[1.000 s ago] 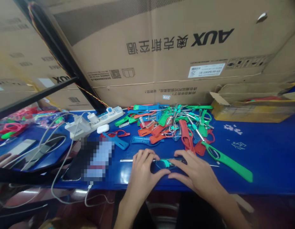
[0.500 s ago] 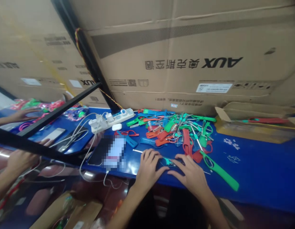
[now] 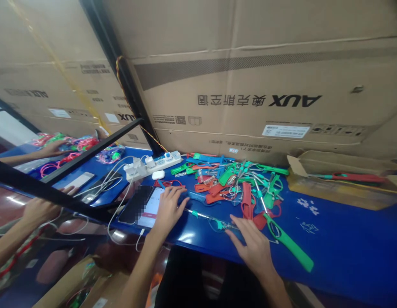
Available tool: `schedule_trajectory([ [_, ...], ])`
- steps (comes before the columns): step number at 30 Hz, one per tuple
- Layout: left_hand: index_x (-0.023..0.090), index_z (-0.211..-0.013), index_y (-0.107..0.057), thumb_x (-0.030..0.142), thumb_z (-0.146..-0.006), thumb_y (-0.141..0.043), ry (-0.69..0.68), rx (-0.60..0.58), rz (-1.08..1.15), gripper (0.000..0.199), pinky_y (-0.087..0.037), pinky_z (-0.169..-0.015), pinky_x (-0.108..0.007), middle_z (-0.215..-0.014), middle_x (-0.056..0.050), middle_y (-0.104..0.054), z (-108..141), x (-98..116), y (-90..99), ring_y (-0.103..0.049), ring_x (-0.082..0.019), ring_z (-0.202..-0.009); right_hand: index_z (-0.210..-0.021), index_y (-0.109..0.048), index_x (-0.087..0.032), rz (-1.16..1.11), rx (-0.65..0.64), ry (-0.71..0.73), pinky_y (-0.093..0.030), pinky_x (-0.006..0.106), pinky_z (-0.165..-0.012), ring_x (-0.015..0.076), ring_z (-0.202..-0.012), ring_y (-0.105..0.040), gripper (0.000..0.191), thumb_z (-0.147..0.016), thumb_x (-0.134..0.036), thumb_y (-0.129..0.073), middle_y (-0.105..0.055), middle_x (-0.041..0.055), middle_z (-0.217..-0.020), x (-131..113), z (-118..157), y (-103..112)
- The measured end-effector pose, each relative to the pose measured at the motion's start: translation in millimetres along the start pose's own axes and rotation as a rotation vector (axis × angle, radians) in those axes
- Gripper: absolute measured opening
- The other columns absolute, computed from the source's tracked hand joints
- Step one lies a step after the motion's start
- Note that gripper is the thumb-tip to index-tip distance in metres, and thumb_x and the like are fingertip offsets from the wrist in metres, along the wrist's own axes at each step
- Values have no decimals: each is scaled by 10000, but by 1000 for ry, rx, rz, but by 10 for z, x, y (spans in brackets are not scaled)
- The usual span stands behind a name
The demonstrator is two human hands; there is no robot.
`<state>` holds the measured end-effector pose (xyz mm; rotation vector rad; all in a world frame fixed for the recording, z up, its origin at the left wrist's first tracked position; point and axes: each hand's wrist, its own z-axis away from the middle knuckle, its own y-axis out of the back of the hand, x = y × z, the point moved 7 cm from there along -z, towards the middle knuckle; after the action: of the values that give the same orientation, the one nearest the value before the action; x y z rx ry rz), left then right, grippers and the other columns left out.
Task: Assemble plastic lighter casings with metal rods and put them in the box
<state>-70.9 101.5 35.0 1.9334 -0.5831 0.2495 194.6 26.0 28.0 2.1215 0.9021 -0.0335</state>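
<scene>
My left hand [image 3: 169, 207] is closed, fingers bent over a blue lighter casing half [image 3: 160, 184] beside the phone; most of that casing is hidden. My right hand [image 3: 252, 244] pinches the near end of a lighter's inner part, a thin metal tube [image 3: 203, 215] with teal pieces [image 3: 220, 225] and fine wire, low over the table. To the right of that hand lies a long green lighter [image 3: 292, 246] with its metal nozzle pointing back. Behind both hands is a pile of red, green and blue casing halves [image 3: 222, 188] mixed with metal tubes.
A phone [image 3: 150, 209] and a white power strip [image 3: 163, 162] with cables lie at left. An open carton [image 3: 339, 186] holding a red lighter stands at right. Behind is a large cardboard box [image 3: 249, 68]. Beyond a black frame bar [image 3: 92, 152], another person's hands rest at the table.
My left hand has left the metal tube and moved left onto the blue casing by the phone. My right hand stays at the inner part, which now shows more fully.
</scene>
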Motion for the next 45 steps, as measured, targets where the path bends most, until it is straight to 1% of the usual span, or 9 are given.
schedule_trajectory([
  [9,219,-1033,-727,271,-886,-740,-200,-309,24,157,-444,-986,-438,-1051,-77,-764,-343,255,-441,-672,-262,-1031,-1219,-699,-206,-131,10,-22,-623,336,-784,216,-861,-750,254,-993,-237,-589,-778,82,-965,8,-35,59],
  [17,245,-881,-742,283,-975,-578,-203,-296,80,193,-468,-938,-430,-920,-65,-783,-368,283,40,-711,-263,-889,-1177,-715,-191,-246,39,-199,-616,289,-737,185,-782,-738,240,-1012,-253,-552,-763,77,-922,21,9,253],
  [21,228,-970,-725,372,-990,-549,-119,-154,147,229,-504,-934,-440,-1002,-95,-775,-139,326,309,-708,-283,-987,-1090,-731,-210,-353,-42,-442,-587,252,-640,168,-707,-691,204,-997,-332,-596,-731,43,-847,-117,94,431],
  [25,211,-865,-675,424,-945,-633,139,32,574,231,-566,-880,-361,-1046,-74,-738,333,667,152,-710,-229,-988,-1293,-676,-235,-386,-102,-509,-600,292,-625,142,-579,-609,373,-961,-405,-652,-761,65,-1080,-348,141,365],
  [29,190,-753,-595,445,-895,-696,356,-88,988,309,-598,-799,-314,-1071,-86,-714,799,1054,-334,-726,-214,-957,-1400,-621,-201,-320,-102,-455,-626,327,-686,192,-709,-698,497,-967,-445,-631,-747,106,-1196,-461,198,211],
  [32,181,-759,-627,436,-890,-713,338,-248,1057,300,-596,-871,-333,-1073,-93,-713,918,1137,-436,-713,-229,-1013,-1347,-661,-197,-252,-117,-435,-627,296,-689,199,-787,-740,395,-1009,-377,-566,-761,91,-1159,-445,294,192],
  [36,212,-1048,-718,379,-918,-702,246,-560,1051,212,-578,-981,-367,-1196,-84,-702,1052,1030,-396,-709,-226,-1061,-1322,-669,-165,-67,-164,-372,-622,298,-709,214,-818,-762,372,-1018,-336,-539,-774,96,-1112,-389,432,257],
  [42,291,-1380,-535,343,-966,-645,340,-298,866,432,-594,-937,-382,-1297,-86,-675,1241,425,-176,-728,-203,-986,-1236,-713,-187,107,-226,-322,-561,267,-596,187,-690,-741,323,-992,-308,-540,-769,58,-951,-374,491,210],
  [45,361,-1497,-424,330,-1018,-568,208,-275,749,502,-581,-941,-371,-1464,-84,-556,1099,438,-95,-688,-208,-1095,-1263,-700,-213,156,-312,-246,-497,250,-496,167,-632,-723,329,-985,-285,-539,-760,36,-936,-450,403,85],
])
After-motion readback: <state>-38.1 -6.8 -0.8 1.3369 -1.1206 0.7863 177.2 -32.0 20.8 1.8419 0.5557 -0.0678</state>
